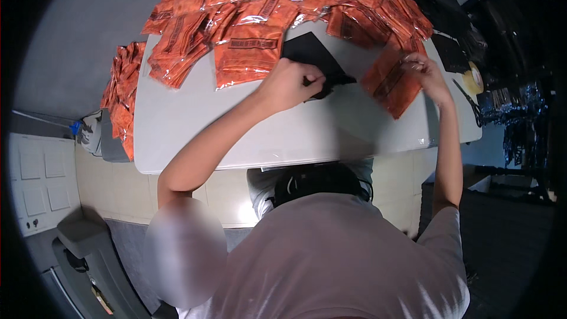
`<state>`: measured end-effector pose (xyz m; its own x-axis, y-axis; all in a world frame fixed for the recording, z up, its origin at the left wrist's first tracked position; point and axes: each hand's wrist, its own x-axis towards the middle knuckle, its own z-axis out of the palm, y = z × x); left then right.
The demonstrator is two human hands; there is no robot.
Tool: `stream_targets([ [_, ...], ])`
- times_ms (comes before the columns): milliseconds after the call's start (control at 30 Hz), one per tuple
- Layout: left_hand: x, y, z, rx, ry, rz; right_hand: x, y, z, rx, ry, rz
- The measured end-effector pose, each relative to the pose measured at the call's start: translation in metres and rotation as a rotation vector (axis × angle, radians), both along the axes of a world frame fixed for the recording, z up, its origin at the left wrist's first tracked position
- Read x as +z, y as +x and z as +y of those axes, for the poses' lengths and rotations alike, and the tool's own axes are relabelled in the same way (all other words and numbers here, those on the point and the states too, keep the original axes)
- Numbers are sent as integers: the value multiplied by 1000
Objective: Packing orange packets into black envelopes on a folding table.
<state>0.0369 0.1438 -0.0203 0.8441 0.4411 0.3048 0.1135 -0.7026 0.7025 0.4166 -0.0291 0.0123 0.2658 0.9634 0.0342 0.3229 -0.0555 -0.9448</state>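
Over the middle of the white table, my left hand [295, 84] is closed, its curled fingers on a flat black piece [312, 52] that looks like folded cloth or a pouch. The near edge of this piece is uneven and partly hidden under the fingers. To the right, my right hand [428, 75] grips an orange packet [390, 85] by its upper right corner. It has a dark printed band and seems wrapped in clear plastic; motion blurs it slightly. The packet hangs tilted above the table, apart from the black piece.
Many similar orange packets [245, 47] are heaped along the far side of the white table [189, 124]. More packets [123, 94] hang off to the left. At the right edge lie a tape roll [473, 78], scissors [468, 101] and black pieces [450, 53].
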Motion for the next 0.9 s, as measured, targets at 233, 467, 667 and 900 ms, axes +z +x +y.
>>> stream_targets([
  [233,-4,2,-2,48,-56,-16,-21,-132,-10,-89,360,-949],
  [467,-2,10,-15,68,223,-187,-27,-184,10,166,418,-1024],
  [667,4,13,-18,146,426,-208,-39,-182,5,217,324,-1059],
  [900,2,24,-23,87,623,-327,-50,-191,13,125,376,-1105],
])
